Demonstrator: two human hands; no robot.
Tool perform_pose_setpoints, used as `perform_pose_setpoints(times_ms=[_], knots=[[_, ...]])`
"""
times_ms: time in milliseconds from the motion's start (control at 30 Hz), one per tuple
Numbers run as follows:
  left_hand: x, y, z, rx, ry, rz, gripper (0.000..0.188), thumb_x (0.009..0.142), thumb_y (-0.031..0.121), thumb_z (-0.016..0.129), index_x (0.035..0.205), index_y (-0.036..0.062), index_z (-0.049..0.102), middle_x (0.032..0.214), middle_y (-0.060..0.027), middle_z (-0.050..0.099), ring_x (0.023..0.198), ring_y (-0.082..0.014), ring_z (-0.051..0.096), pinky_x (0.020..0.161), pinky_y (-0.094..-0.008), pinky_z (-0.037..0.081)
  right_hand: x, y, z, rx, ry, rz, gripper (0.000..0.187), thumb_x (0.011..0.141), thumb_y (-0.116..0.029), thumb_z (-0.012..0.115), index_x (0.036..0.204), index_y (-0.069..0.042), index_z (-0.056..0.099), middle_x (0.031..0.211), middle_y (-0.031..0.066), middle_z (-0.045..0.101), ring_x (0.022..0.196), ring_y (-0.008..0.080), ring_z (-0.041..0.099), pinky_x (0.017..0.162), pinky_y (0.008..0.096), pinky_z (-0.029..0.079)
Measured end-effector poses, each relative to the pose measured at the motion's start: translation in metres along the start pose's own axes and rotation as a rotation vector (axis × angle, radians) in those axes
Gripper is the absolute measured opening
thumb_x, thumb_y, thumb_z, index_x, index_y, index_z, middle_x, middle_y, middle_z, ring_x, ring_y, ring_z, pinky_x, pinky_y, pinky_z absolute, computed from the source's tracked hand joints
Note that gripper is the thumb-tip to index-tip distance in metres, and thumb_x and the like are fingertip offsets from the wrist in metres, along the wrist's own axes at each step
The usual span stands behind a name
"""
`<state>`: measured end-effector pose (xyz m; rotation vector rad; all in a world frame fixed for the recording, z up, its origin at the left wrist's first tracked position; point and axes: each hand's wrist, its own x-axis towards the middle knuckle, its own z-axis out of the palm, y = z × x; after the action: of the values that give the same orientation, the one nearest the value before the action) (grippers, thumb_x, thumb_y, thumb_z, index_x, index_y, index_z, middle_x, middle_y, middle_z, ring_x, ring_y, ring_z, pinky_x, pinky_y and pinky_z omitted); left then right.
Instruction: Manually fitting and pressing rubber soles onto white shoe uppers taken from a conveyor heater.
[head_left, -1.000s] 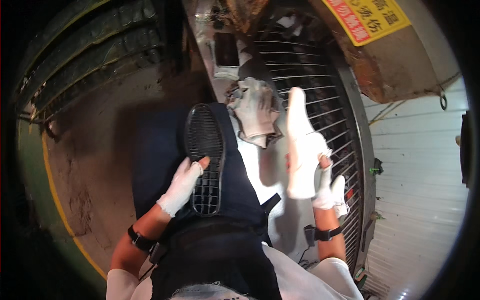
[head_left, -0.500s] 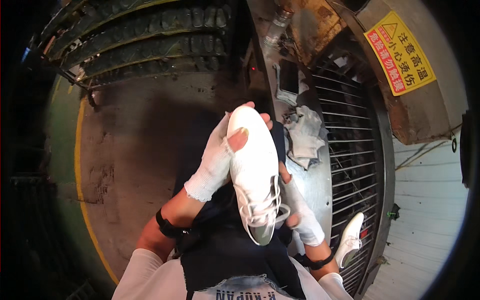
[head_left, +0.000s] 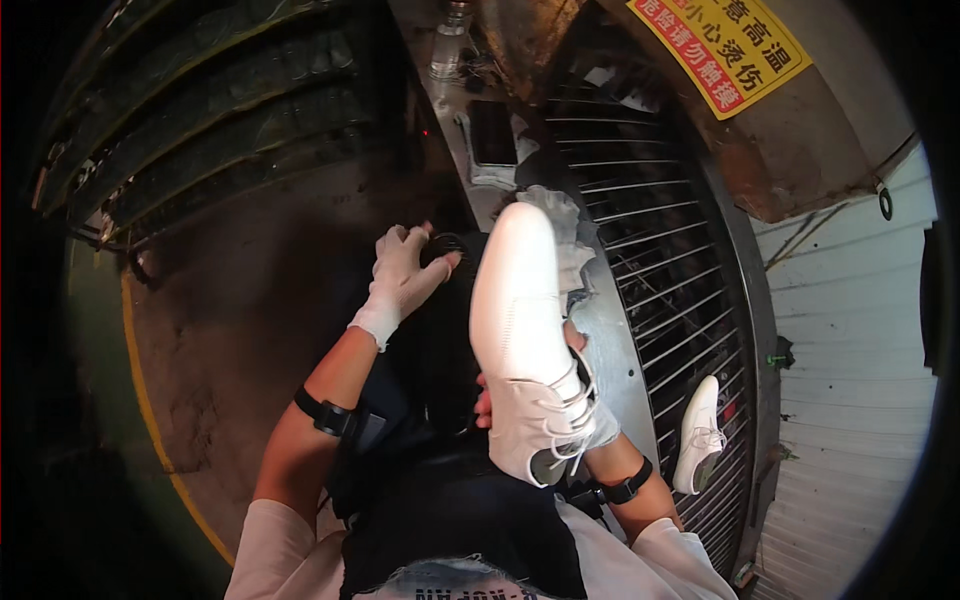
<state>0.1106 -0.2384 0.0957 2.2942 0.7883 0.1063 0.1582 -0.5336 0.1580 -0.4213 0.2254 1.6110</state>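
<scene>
Right-hand fingers [head_left: 484,408] clasp the smooth white leather-like lace-up shoe [head_left: 516,310] midway, probably light, semi-stiff, best held there; left-hand fingers [head_left: 414,239] spread.

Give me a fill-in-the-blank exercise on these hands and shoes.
A white lace-up shoe is held by the ____ hand.
With another on the slatted metal grate, ____ white lace-up shoes are visible.
The knitted glove on the left hand is coloured ____.
The narrow strap around the left forearm is coloured ____.

Missing words: right; two; white; black.
</scene>
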Motion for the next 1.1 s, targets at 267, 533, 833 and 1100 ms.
perform_pose_setpoints(times_ms=[267,533,833,1100], knots=[[0.0,0.013,-0.029,-1.48,-0.433,-0.116,0.041,0.109,0.025,0.058,0.135,-0.0033,0.071,0.106,-0.0057,0.076,0.094,-0.0163,0.075,0.085,-0.0337,0.062,-0.066,-0.039,-0.015,0.039,0.455,-0.361,0.109,0.101,-0.082,0.046,0.156,0.012,0.046,0.13,0.0445,0.067,0.118,0.0561,0.073,0.102,0.0654,0.062],[-0.021,0.008,-0.038,-1.648,-0.554,0.119,0.074,0.119,0.059,0.035,0.162,-0.0004,0.048,0.142,-0.0247,0.07,0.117,-0.0256,0.076,0.099,-0.0394,0.065,-0.041,-0.022,0.002,-0.114,0.519,-0.278,0.141,0.08,-0.109,0.044,0.141,0.017,0.06,0.12,0.0396,0.073,0.11,0.0544,0.075,0.103,0.0635,0.061],[-0.021,0.03,-0.068,-1.663,-0.36,0.086,0.072,0.121,0.054,0.034,0.163,-0.0028,0.049,0.142,-0.0163,0.072,0.128,-0.0259,0.072,0.112,-0.0411,0.058,0.053,0.018,0.011,-0.298,0.292,-0.159,0.122,0.097,-0.094,0.045,0.165,0.006,0.041,0.143,0.0359,0.066,0.123,0.0501,0.072,0.11,0.0594,0.06],[-0.031,0.038,-0.08,-1.568,-0.422,0.183,0.077,0.12,0.058,0.033,0.168,-0.0012,0.042,0.147,-0.0182,0.068,0.125,-0.0229,0.072,0.108,-0.0368,0.059,0.053,0.021,-0.001,-0.263,0.245,-0.093,0.116,0.097,-0.092,0.05,0.164,0.002,0.044,0.144,0.031,0.067,0.121,0.0492,0.073,0.106,0.06,0.062]])
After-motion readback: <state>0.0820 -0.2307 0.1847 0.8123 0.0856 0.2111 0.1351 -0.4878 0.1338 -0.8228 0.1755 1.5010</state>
